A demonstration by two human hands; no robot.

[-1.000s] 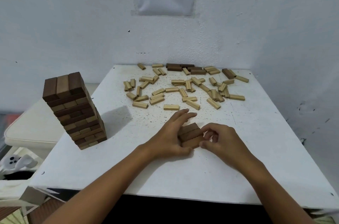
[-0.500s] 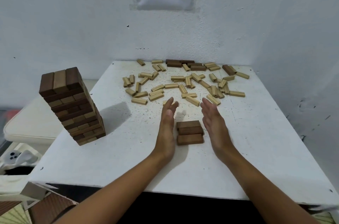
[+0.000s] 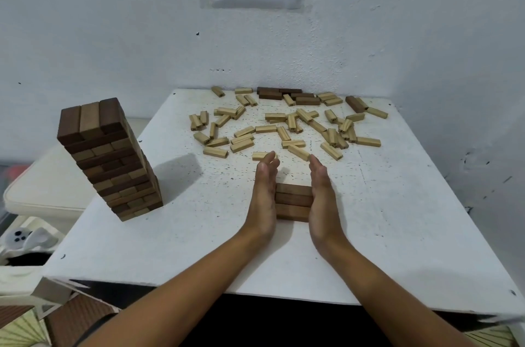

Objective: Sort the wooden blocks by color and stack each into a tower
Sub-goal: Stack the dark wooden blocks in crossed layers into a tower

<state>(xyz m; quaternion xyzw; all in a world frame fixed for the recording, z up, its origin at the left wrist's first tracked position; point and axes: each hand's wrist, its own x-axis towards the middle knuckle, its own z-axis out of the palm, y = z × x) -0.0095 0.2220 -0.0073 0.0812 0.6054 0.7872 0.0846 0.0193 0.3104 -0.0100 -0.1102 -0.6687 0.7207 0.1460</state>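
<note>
Three dark brown blocks point(image 3: 294, 201) lie side by side in a flat row on the white table point(image 3: 181, 247), near the middle front. My left hand point(image 3: 264, 198) stands flat on its edge against the row's left ends. My right hand point(image 3: 322, 198) stands the same way against the right ends, fingers straight. A tall leaning tower of dark and mid-brown blocks point(image 3: 110, 159) stands at the table's left edge. Several light blocks point(image 3: 284, 130) lie scattered across the far half. A few dark blocks point(image 3: 287, 94) rest at the back edge.
A white wall rises right behind the table and on the right. A cream cushioned seat point(image 3: 42, 190) sits lower to the left, beyond the tower. One light block point(image 3: 260, 155) lies just past my left fingertips.
One second ago my fingers were arranging the three dark blocks. My hands then opened flat beside them and have now closed in against both ends of the row.
</note>
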